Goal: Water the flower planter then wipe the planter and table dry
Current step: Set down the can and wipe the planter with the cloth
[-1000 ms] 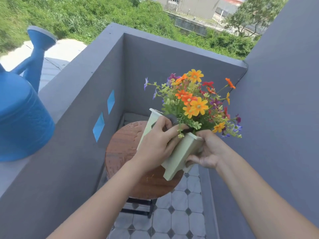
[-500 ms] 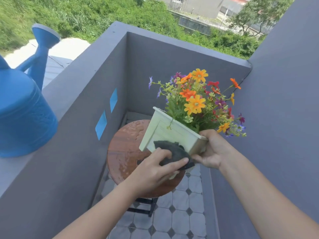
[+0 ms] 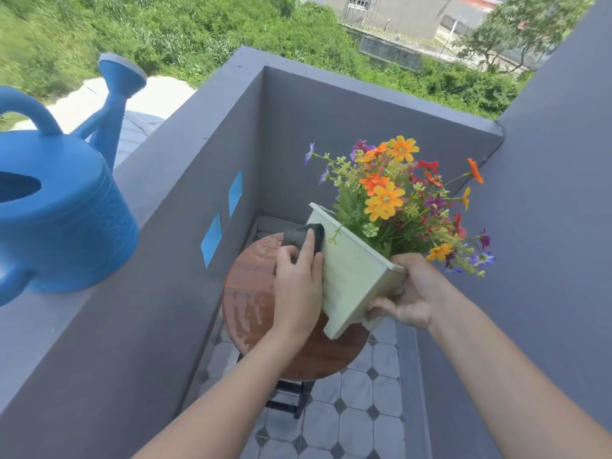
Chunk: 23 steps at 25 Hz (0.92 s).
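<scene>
A pale green planter full of orange, yellow and purple flowers is tilted in the air above a round brown table. My right hand grips the planter's right end. My left hand presses a dark grey cloth against the planter's left end near the rim. Wet patches shine on the tabletop.
A blue watering can stands on the grey parapet ledge at the left. Grey walls close in at the back and the right. Below lies a tiled floor. Two blue tape marks stick to the left wall.
My left hand has moved the cloth from the planter's lower front side up to its left end. The planter stays held by my right hand, tilted slightly more.
</scene>
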Tool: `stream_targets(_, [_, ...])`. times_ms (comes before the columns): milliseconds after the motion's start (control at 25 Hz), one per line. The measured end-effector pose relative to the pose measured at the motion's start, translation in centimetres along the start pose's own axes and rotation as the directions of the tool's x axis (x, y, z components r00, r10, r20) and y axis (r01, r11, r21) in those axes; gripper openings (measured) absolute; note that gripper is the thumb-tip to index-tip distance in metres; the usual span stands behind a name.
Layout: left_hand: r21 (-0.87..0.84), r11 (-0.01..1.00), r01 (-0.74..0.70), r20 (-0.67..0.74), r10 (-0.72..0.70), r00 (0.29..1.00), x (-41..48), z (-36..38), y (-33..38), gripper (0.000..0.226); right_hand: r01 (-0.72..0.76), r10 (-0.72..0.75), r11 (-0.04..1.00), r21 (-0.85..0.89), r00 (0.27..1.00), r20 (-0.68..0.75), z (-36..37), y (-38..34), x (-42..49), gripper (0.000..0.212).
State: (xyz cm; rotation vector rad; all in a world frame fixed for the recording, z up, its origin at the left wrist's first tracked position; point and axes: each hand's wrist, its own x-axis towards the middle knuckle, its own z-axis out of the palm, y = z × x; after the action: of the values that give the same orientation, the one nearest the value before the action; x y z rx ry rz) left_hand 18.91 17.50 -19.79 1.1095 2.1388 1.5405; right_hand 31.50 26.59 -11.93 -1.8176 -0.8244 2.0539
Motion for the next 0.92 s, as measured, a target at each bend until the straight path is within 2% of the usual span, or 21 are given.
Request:
stream_targets(120, [-0.043,0.968,-0.249,0.062,0.251,0.966,-2.7,-0.3,1.8,0.045,0.024,-0.024,1.0,-0.014,1.0,-0.01,-0.2,0.3,0.4,0.055])
stream_targets(200, [-0.008,0.911,-0.412,0.064,0.411,0.909,-2.3,0.0,2.3,0.044,0.037,-0.037,0.999,-0.018,0.999,-0.016,-0.5,0.4,0.5,0.056])
stream_targets(240, [0.038,0.908,-0.416,0.049,0.415,0.909,-1.6,0.3,2.2,0.042,0.036,-0.036,0.999,-0.019,0.999,-0.01,-0.6,0.5,0.4,0.054])
stream_targets(280, [0.104,0.931,-0.35,0.013,0.35,0.937,-0.9,0.5,2.2,0.042,0.032,-0.033,0.999,-0.024,0.999,-0.003,-0.6,0.7,0.3,0.05])
stream_targets(320, [0.165,0.96,-0.225,-0.04,0.234,0.971,-0.2,0.6,1.8,0.043,0.028,-0.028,0.999,-0.024,1.0,0.009,-0.7,0.9,0.3,0.045])
stream_targets(400, [0.199,0.979,0.041,-0.106,-0.02,0.994,0.7,0.3,0.6,0.043,0.028,-0.027,0.999,-0.02,0.999,0.042,-0.9,1.1,0.3,0.037])
stream_targets(480, [0.124,0.959,0.256,-0.094,-0.246,0.965,0.6,-0.2,-0.4,0.04,0.024,-0.023,1.0,-0.01,0.997,0.076,-0.8,0.9,0.0,0.029])
stream_targets(560, [0.088,0.915,0.394,-0.061,-0.39,0.919,-0.1,-0.6,-0.6,0.036,0.011,-0.012,1.0,0.009,0.996,0.091,-0.7,0.5,-0.4,0.024])
stream_targets(640, [0.07,0.921,0.383,-0.033,-0.381,0.924,-1.0,-1.0,0.0,0.034,0.015,-0.013,1.0,-0.021,0.996,0.091,-0.9,0.2,-0.5,0.021])
stream_targets(760, [-0.013,0.979,0.203,-0.004,-0.203,0.979,1.1,-2.1,2.2,0.03,0.036,-0.03,0.997,-0.074,0.996,0.084,-1.5,0.2,-0.1,0.017])
stream_targets(800, [-0.038,0.973,0.226,0.031,-0.225,0.974,2.8,-2.5,2.5,0.028,0.045,-0.037,0.995,-0.089,0.995,0.094,-1.7,0.3,0.2,0.019])
stream_targets(840, [-0.084,0.944,0.319,0.104,-0.31,0.945,4.4,-3.2,2.8,0.031,0.049,-0.037,0.993,-0.106,0.992,0.118,-1.9,0.3,0.2,0.021])
stream_targets(920, [-0.165,0.807,0.568,0.346,-0.492,0.799,6.6,-4.8,3.4,0.04,0.07,-0.05,0.99,-0.124,0.987,0.155,-2.0,0.4,0.2,0.028])
